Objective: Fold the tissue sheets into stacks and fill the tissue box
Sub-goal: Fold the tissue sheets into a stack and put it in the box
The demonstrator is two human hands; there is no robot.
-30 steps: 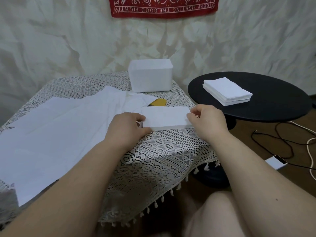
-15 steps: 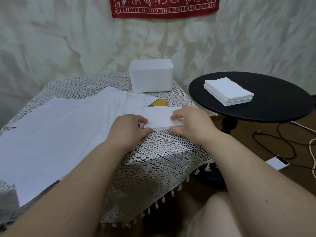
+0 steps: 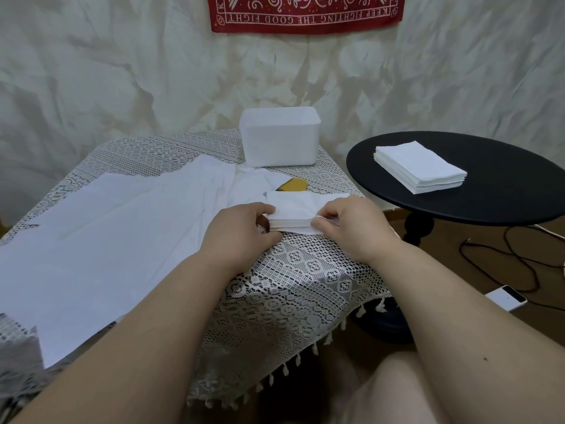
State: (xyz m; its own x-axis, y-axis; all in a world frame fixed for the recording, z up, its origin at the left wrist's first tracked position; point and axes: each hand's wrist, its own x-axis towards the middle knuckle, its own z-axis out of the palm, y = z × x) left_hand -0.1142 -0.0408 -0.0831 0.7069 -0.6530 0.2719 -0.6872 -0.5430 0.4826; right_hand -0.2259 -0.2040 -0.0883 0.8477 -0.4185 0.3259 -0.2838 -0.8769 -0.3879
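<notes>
Head view: both hands on a folded tissue stack [image 3: 293, 209] at the right near edge of the lace tablecloth [image 3: 305, 270]. Left hand [image 3: 241, 231] pinches its left end, fingers curled; right hand [image 3: 351, 224] pinches the right end. Loose tissue sheets [image 3: 122, 234] lie spread to the left. White tissue box [image 3: 279, 136] stands behind. Finished stack [image 3: 420, 166] lies on the black round table [image 3: 504, 179].

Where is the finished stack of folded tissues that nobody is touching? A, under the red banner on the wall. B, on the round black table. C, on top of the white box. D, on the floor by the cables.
B: the untouched tissue stack lies on the round black table, while both hands hold another stack on the lace-covered table.
</notes>
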